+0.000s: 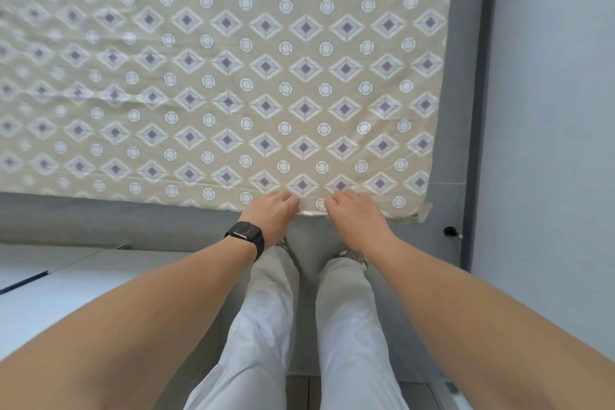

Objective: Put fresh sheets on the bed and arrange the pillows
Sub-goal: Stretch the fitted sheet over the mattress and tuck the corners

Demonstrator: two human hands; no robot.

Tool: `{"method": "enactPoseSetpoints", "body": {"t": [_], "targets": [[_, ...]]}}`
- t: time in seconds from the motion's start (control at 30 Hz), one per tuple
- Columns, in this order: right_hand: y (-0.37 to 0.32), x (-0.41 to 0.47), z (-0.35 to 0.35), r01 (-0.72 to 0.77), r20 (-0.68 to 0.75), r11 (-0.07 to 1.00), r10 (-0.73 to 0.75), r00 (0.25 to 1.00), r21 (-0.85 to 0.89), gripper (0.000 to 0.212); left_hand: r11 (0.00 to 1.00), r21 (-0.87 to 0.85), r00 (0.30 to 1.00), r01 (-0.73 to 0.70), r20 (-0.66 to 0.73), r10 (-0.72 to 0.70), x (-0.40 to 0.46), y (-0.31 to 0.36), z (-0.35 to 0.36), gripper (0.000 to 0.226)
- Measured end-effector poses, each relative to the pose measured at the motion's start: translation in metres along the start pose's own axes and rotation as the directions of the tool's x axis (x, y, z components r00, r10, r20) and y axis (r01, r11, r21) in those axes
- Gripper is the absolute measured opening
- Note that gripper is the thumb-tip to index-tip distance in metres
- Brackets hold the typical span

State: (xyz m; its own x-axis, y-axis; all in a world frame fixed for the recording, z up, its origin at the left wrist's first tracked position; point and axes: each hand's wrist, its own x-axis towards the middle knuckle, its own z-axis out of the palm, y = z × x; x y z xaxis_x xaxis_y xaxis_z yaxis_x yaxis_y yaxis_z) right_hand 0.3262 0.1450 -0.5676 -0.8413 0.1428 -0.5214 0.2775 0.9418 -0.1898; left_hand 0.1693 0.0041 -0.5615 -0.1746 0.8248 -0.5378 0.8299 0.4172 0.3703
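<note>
A beige sheet (233, 76) printed with purple diamonds and pale circles lies spread flat across the bed, covering nearly the whole top, with faint wrinkles toward the left side; its near edge runs along the grey bed frame (100, 220), and its right edge stops just short of the frame's grey side rail by the pale wall (549, 110); the near right corner of the sheet is slightly bunched. The person stands at the near side, both arms reaching forward; the left hand (273, 213) has its fingers curled over the sheet's near edge, gripping the hem, and a black watch (246, 236) sits on that wrist; the right hand (357, 216) is just beside it, fingers likewise curled down onto the same edge and pinching the cloth; a narrow strip of hem shows between the two hands. Light trousers (266, 326) and shoes are seen below, against the frame; a small black knob (450, 231) sticks out near the frame's right corner.
</note>
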Motion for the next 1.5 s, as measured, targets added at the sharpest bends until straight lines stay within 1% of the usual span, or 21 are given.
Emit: {"method": "enactPoseSetpoints", "body": {"t": [0.17, 0.23, 0.3, 0.37, 0.43, 0.53, 0.57, 0.63, 0.7, 0.73, 0.8, 0.83, 0.9, 0.97, 1.03, 1.07, 1.13, 1.2, 1.33, 1.43, 1.5], "targets": [[0.004, -0.002, 0.002, 0.051, 0.078, 0.995, -0.045, 0.996, -0.081, 0.016, 1.000, 0.002, 0.997, 0.008, 0.083, -0.008, 0.008, 0.001, -0.001, 0.005], [0.006, -0.002, -0.003, 0.024, 0.086, 0.996, -0.017, 0.996, -0.085, 0.015, 0.998, -0.059, 0.996, 0.035, 0.087, -0.030, 0.010, -0.001, -0.003, 0.007], [0.004, -0.006, -0.011, 0.016, 0.136, 0.995, -0.003, 0.991, -0.095, 0.011, 0.986, -0.149, 0.992, 0.071, 0.112, -0.054, 0.007, -0.001, -0.009, 0.013], [-0.004, -0.007, -0.024, 0.045, 0.201, 0.996, -0.028, 0.979, -0.083, 0.015, 0.958, -0.246, 0.980, 0.151, 0.166, -0.112, 0.001, -0.001, -0.018, 0.015], [-0.020, 0.001, -0.047, 0.071, 0.237, 0.997, -0.060, 0.970, -0.036, 0.020, 0.875, -0.377, 0.945, 0.304, 0.236, -0.227, -0.012, -0.007, -0.028, 0.018], [-0.057, 0.030, -0.083, 0.122, 0.266, 0.992, -0.113, 0.957, -0.018, 0.022, 0.663, -0.577, 0.875, 0.477, 0.236, -0.423, -0.032, -0.029, -0.050, 0.018], [-0.075, 0.044, -0.097, 0.160, 0.282, 0.987, -0.147, 0.948, -0.021, 0.022, 0.565, -0.646, 0.837, 0.513, 0.230, -0.497, -0.043, -0.042, -0.058, 0.019], [-0.113, 0.075, -0.126, 0.206, 0.286, 0.978, -0.191, 0.939, -0.023, 0.023, 0.347, -0.771, 0.741, 0.535, 0.230, -0.631, -0.066, -0.075, -0.071, 0.020], [-0.155, 0.108, -0.155, 0.251, 0.259, 0.968, -0.243, 0.935, 0.003, 0.022, 0.108, -0.846, 0.603, 0.522, 0.277, -0.748, -0.095, -0.118, -0.071, 0.018], [-0.173, 0.125, -0.167, 0.260, 0.245, 0.965, -0.256, 0.935, 0.015, 0.021, 0.008, -0.858, 0.538, 0.514, 0.315, -0.782, -0.108, -0.141, -0.069, 0.019], [-0.208, 0.161, -0.179, 0.253, 0.228, 0.967, -0.253, 0.940, 0.029, 0.017, -0.213, -0.848, 0.407, 0.486, 0.435, -0.804, -0.126, -0.191, -0.064, 0.020], [-0.226, 0.178, -0.181, 0.248, 0.227, 0.968, -0.250, 0.941, 0.037, 0.015, -0.315, -0.841, 0.350, 0.441, 0.484, -0.802, -0.135, -0.216, -0.064, 0.020], [-0.269, 0.217, -0.175, 0.260, 0.235, 0.965, -0.258, 0.937, 0.026, 0.014, -0.455, -0.829, 0.236, 0.325, 0.537, -0.810, -0.153, -0.271, -0.068, 0.018], [-0.299, 0.242, -0.168, 0.273, 0.223, 0.962, -0.260, 0.939, -0.026, 0.012, -0.528, -0.814, 0.172, 0.243, 0.572, -0.802, -0.163, -0.311, -0.070, 0.010], [-0.331, 0.268, -0.159, 0.276, 0.214, 0.960, -0.261, 0.941, -0.043, 0.008, -0.597, -0.788, 0.149, 0.151, 0.615, -0.774, -0.173, -0.348, -0.068, 0.012], [-0.347, 0.279, -0.154, 0.278, 0.222, 0.959, -0.262, 0.939, -0.046, 0.007, -0.622, -0.774, 0.150, 0.117, 0.633, -0.760, -0.177, -0.364, -0.065, 0.016], [-0.372, 0.294, -0.144, 0.281, 0.240, 0.956, -0.255, 0.937, -0.080, 0.010, -0.646, -0.760, 0.166, 0.065, 0.647, -0.744, -0.179, -0.386, -0.059, 0.024], [-0.388, 0.307, -0.135, 0.274, 0.266, 0.956, -0.238, 0.934, -0.109, 0.014, -0.654, -0.756, 0.176, 0.025, 0.648, -0.741, -0.177, -0.398, -0.054, 0.024], [-0.400, 0.314, -0.135, 0.321, 0.317, 0.931, -0.256, 0.913, -0.172, 0.020, -0.644, -0.757, 0.194, 0.108, 0.651, -0.734, -0.179, -0.404, -0.044, 0.029], [-0.403, 0.313, -0.136, 0.358, 0.329, 0.914, -0.285, 0.900, -0.190, 0.026, -0.643, -0.757, 0.201, 0.114, 0.652, -0.731, -0.184, -0.405, -0.043, 0.026], [-0.404, 0.312, -0.134, 0.354, 0.318, 0.918, -0.286, 0.904, -0.179, 0.027, -0.631, -0.765, 0.208, 0.127, 0.643, -0.737, -0.188, -0.405, -0.042, 0.023]]}}
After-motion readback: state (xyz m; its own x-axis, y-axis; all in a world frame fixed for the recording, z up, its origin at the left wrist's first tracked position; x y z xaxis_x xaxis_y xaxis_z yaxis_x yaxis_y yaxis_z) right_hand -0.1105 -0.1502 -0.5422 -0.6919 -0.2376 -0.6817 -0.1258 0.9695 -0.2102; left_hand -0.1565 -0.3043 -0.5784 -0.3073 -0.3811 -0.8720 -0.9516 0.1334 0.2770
